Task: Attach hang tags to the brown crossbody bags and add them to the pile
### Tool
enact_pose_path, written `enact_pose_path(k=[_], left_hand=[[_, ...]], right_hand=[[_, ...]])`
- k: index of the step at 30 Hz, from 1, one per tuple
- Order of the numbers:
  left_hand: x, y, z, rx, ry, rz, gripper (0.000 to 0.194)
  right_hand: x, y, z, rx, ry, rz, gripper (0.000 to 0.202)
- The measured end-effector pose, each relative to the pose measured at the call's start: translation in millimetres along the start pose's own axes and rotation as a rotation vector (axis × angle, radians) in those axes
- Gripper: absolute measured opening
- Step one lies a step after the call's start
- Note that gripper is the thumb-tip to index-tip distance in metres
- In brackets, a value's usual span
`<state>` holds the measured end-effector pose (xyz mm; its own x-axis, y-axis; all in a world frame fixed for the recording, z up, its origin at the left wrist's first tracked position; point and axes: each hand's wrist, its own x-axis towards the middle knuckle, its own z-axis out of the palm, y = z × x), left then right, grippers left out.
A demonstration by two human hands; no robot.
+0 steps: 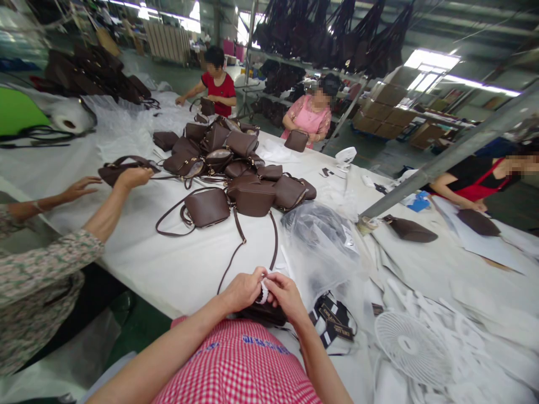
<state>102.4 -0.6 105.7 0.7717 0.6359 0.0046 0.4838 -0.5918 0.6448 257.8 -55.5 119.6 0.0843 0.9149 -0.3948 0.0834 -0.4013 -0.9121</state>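
My left hand [246, 290] and my right hand [284, 292] meet in front of my checked apron, fingers closed around a small white wrapped piece [264, 292] between them. Just below the hands lies a dark brown bag [265, 314], partly hidden by them. A thin brown strap [274, 241] runs up from near my hands toward the bags on the table. Right of my right hand are black tags [334, 325] with light lettering.
A pile of brown bags [219, 146] covers the middle of the white table [138, 235]. Clear plastic bags [320, 247] and a white fan [410, 345] are at right, near a slanting metal pole [446, 154]. A person's hands at left hold a bag; other people work across and right.
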Motion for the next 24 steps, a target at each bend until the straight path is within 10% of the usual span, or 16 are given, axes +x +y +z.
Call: enact_pose_path(k=[6,14,24], left_hand=[[3.3,2.7,-3.9,-0.001,-0.018,-0.041,0.017],[0.4,14.4,-32.6,-0.038,-0.136,0.012,0.020],[6.8,-4.3,-1.9,0.133,-0.291,-0.051,0.030]], right_hand=[[-2.9,-19.3,-0.4,-0.457,0.256,-0.510,0.017],[-2.8,-27.9,-4.2,-0.359,0.324,-0.407,0.020],[-9.9,-53.3,18.9,-0.657,0.241,-0.712,0.019]])
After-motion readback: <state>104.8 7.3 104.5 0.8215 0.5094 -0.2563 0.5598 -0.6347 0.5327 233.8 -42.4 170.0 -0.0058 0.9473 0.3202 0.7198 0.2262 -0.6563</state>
